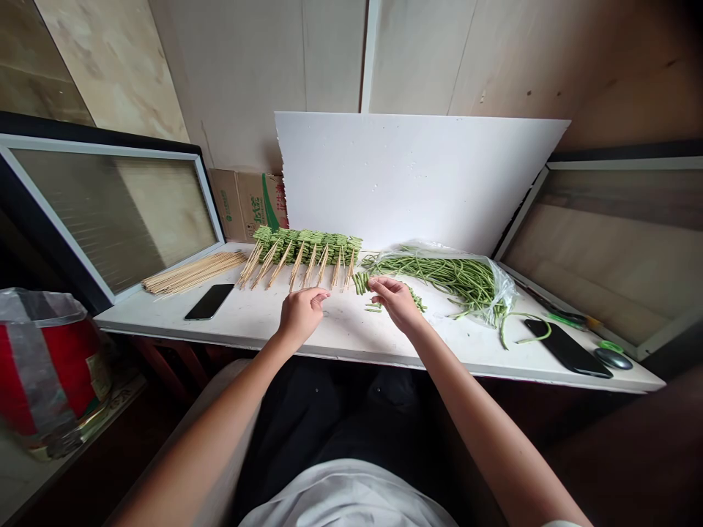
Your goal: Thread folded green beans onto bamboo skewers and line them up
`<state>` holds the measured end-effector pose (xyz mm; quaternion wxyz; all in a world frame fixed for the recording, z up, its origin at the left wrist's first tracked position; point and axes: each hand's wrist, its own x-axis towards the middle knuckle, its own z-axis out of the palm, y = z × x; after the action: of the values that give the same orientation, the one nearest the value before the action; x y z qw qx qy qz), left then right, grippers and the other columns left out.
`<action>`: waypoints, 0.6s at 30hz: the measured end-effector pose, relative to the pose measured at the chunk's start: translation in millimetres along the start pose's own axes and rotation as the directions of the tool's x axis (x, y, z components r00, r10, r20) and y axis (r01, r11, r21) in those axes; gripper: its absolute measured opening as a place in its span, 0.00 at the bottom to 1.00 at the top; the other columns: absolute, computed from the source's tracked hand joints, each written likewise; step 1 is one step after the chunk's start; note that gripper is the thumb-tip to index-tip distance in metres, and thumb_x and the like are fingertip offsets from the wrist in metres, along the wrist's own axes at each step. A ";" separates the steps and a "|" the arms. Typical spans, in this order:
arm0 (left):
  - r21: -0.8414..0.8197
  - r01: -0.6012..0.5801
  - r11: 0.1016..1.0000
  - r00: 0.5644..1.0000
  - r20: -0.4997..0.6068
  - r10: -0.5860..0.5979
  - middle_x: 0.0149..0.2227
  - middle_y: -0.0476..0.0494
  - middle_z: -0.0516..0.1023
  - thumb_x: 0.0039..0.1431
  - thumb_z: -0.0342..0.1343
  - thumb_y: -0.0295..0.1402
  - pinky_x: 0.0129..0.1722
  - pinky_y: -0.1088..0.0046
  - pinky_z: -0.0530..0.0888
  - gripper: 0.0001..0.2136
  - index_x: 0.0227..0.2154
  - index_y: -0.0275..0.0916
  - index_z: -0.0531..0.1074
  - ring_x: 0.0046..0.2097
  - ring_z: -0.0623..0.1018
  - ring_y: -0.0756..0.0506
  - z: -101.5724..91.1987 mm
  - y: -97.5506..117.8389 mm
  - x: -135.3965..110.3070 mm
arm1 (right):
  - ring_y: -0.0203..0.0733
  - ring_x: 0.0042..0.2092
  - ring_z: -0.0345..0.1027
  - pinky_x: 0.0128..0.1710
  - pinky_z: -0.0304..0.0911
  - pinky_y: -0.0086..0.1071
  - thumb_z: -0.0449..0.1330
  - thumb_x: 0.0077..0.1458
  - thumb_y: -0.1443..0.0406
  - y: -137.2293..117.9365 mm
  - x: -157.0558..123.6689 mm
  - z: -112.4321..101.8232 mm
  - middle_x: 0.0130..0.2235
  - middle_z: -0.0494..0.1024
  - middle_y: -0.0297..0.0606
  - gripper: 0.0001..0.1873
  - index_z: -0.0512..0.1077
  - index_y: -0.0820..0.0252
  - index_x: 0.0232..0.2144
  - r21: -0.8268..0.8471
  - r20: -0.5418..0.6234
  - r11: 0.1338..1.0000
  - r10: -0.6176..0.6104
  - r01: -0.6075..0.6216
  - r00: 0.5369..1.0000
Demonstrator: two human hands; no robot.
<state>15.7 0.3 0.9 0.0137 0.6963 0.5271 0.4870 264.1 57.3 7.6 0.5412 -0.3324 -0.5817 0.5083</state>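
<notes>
Long green beans (361,282) touch the right hand (396,303).

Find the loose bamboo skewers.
In the head view, the loose bamboo skewers lie at the left of the white table, beside the black smartphone and left of the skewered green beans.

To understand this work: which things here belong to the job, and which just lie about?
Part of the job:
left hand
right hand, on green long beans
skewered beans
loose bamboo skewers

Lying about:
black phone
cardboard box
red container
</notes>
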 end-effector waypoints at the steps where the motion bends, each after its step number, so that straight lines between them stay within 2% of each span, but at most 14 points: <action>1: -0.003 0.003 1.000 1.000 -0.001 -0.003 0.35 0.44 0.88 0.62 0.56 0.22 0.40 0.68 0.79 0.13 0.38 0.40 0.85 0.38 0.85 0.42 -0.8 -0.2 0.6 | 0.43 0.44 0.73 0.37 0.69 0.32 0.75 0.49 0.47 -1.1 0.8 -3.2 0.43 0.82 0.40 0.20 0.82 0.55 0.33 -0.011 0.007 1.000 -0.003 0.003 1.000; 4: -0.020 0.016 1.000 1.000 -0.006 -0.016 0.34 0.44 0.87 0.63 0.55 0.22 0.40 0.69 0.78 0.13 0.38 0.40 0.85 0.37 0.85 0.42 -2.3 -2.1 2.1 | 0.46 0.47 0.75 0.39 0.70 0.34 0.70 0.54 0.45 0.0 4.7 -16.9 0.46 0.83 0.43 0.23 0.84 0.54 0.43 -0.110 -0.003 0.993 -0.033 0.033 0.999; 6: -0.027 0.025 0.999 1.000 -0.004 -0.025 0.34 0.44 0.87 0.64 0.55 0.23 0.39 0.69 0.78 0.13 0.38 0.40 0.85 0.37 0.85 0.42 -2.5 -4.2 2.8 | 0.49 0.47 0.76 0.42 0.70 0.39 0.68 0.57 0.45 6.0 8.1 -27.9 0.48 0.84 0.45 0.22 0.84 0.54 0.44 -0.285 0.000 0.955 -0.080 0.077 0.997; 7: -0.027 0.028 0.999 1.000 -0.003 -0.028 0.34 0.44 0.87 0.64 0.55 0.23 0.39 0.69 0.77 0.13 0.38 0.39 0.85 0.37 0.85 0.42 -2.5 -5.3 3.1 | 0.51 0.47 0.76 0.43 0.70 0.41 0.68 0.58 0.46 10.5 9.8 -33.3 0.47 0.84 0.46 0.21 0.84 0.54 0.42 -0.401 0.025 0.909 -0.111 0.111 0.994; 9: -0.022 0.030 0.999 1.000 -0.003 -0.030 0.34 0.44 0.87 0.64 0.55 0.23 0.39 0.70 0.77 0.12 0.38 0.39 0.85 0.37 0.84 0.42 -2.3 -7.5 3.6 | 0.54 0.46 0.75 0.48 0.69 0.47 0.68 0.58 0.50 21.8 12.7 -42.8 0.43 0.85 0.46 0.15 0.85 0.53 0.37 -0.618 0.123 0.760 -0.161 0.203 0.979; 12: -0.020 0.032 0.999 0.999 -0.009 -0.033 0.34 0.44 0.87 0.64 0.56 0.23 0.38 0.70 0.76 0.12 0.39 0.39 0.85 0.37 0.84 0.42 -2.0 -10.0 4.2 | 0.58 0.46 0.72 0.54 0.64 0.53 0.69 0.58 0.58 39.0 15.3 -51.4 0.37 0.85 0.44 0.07 0.85 0.52 0.33 -0.777 0.266 0.550 -0.158 0.308 0.951; 15: -0.030 0.030 0.999 0.999 -0.013 -0.031 0.35 0.43 0.87 0.64 0.56 0.24 0.38 0.70 0.76 0.12 0.39 0.39 0.85 0.37 0.84 0.42 -2.2 -11.1 4.7 | 0.59 0.46 0.71 0.55 0.63 0.53 0.69 0.58 0.62 49.7 15.6 -53.7 0.36 0.85 0.43 0.04 0.85 0.50 0.32 -0.825 0.319 0.459 -0.106 0.331 0.942; 18: -0.028 0.033 0.999 0.999 -0.013 -0.033 0.35 0.43 0.87 0.64 0.56 0.24 0.38 0.70 0.75 0.12 0.39 0.39 0.85 0.37 0.84 0.42 -2.3 -11.0 4.7 | 0.60 0.47 0.69 0.51 0.63 0.51 0.68 0.59 0.63 52.6 14.3 -53.3 0.37 0.85 0.45 0.05 0.86 0.51 0.36 -0.863 0.307 0.391 -0.094 0.319 0.947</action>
<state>6.0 7.6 -0.6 0.0280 0.6839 0.5317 0.4988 304.3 96.8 -43.7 0.2719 -0.4400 -0.8526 0.0752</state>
